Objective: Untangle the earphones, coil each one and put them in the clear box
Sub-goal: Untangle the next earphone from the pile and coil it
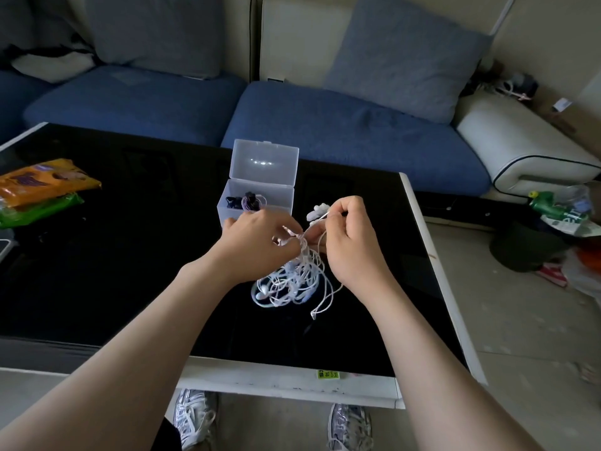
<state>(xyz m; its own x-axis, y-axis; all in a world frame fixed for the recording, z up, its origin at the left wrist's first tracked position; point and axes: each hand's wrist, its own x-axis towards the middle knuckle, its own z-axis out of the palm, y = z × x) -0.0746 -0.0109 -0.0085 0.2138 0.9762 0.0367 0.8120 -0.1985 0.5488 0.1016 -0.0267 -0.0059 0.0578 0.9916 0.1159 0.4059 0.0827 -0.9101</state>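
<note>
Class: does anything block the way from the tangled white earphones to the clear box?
Nothing visible does. The clear box stands open, lid raised, just beyond the left hand, which pinches the white earphones with the right hand. A purple coiled earphone lies inside.

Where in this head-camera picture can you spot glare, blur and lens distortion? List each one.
Head view: a glare streak sits on the lid of the clear box; head view: fingertips of the left hand look motion-blurred beside the white earphone tangle; head view: the wide lens stretches both forearms toward the bottom corners; head view: light is dim.
</note>
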